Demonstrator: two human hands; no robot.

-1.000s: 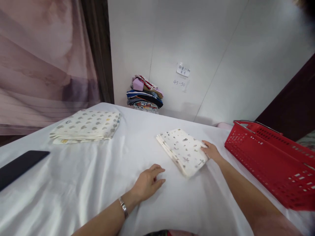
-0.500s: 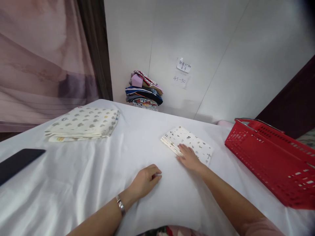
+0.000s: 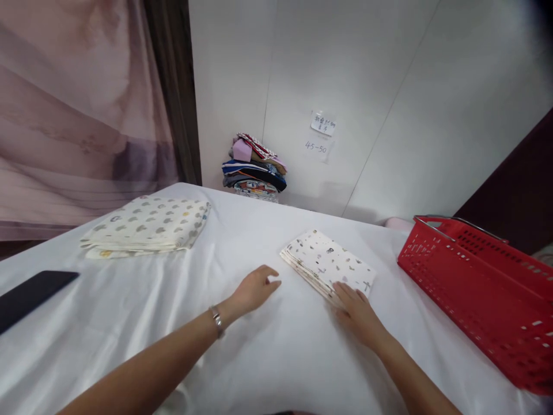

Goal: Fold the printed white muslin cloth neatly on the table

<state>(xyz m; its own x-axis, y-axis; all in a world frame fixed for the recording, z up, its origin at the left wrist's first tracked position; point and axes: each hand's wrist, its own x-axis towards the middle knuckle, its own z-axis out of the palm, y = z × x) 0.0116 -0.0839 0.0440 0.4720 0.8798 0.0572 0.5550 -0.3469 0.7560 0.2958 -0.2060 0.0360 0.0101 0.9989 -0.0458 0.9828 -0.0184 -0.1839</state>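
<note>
Indoor room (sort unclear), bedsheet-like cover (image 3: 242, 369), pink curtain (image 3: 78, 115).

Folded cloths on the table: 2, comprising 1 white cotton-like cloth with small scattered motifs (image 3: 324, 253) and 1 cream cloth with grey motifs (image 3: 151, 222). Also counted: 1 red perforated plastic basket (image 3: 470, 288), 1 flat black rectangular object (image 3: 38, 291) and 1 stack of multicoloured folded fabrics (image 3: 254, 167). Hands: 1 left hand (image 3: 254, 289), 1 right hand (image 3: 358, 314); silver metal bracelets: 1 (image 3: 216, 321).
</note>
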